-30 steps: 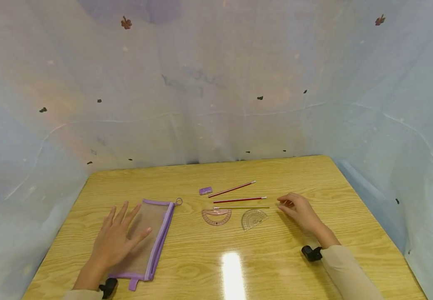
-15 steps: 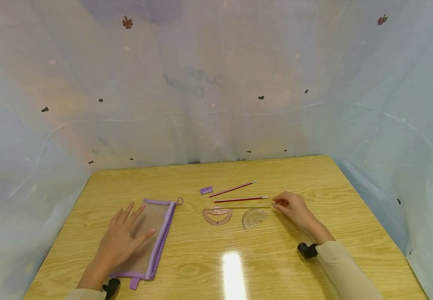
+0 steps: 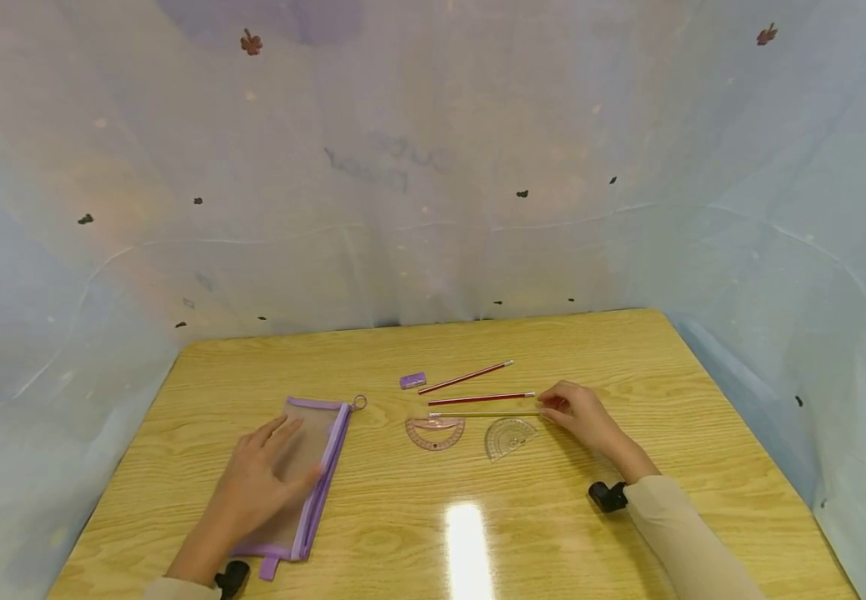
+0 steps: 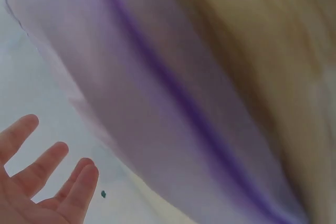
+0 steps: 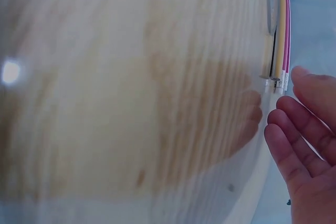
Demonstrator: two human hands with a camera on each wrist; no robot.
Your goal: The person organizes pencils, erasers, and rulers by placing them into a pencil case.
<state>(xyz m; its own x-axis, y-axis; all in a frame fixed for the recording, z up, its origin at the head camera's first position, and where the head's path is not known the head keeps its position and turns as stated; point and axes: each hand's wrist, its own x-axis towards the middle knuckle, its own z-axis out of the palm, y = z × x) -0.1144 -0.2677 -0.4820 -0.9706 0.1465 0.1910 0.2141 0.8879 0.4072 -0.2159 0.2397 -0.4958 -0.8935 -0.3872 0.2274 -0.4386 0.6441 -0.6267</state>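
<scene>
My left hand (image 3: 256, 483) hovers over a mesh zip pouch (image 3: 293, 492) with purple trim, its fingers relaxed and spread in the left wrist view. My right hand (image 3: 583, 421) is at the right end of a yellow pencil (image 3: 485, 414), thumb and fingers loosely bent. In the right wrist view, a gap shows between the thumb and fingers (image 5: 286, 142), close to the pencil ends (image 5: 278, 82). Beyond the yellow pencil lie two red pencils, a straight one (image 3: 481, 398) and a slanted one (image 3: 466, 377).
A pink protractor (image 3: 435, 442) and a clear protractor (image 3: 506, 439) lie in front of the pencils. A small purple block (image 3: 412, 381), like an eraser, sits behind. The wooden table (image 3: 380, 517) backs onto a pale hanging sheet (image 3: 433, 250).
My right hand has moved left to the end of the yellow pencil. My left hand has shifted right over the pouch, its fingers drawing closer together. The objects have stayed put.
</scene>
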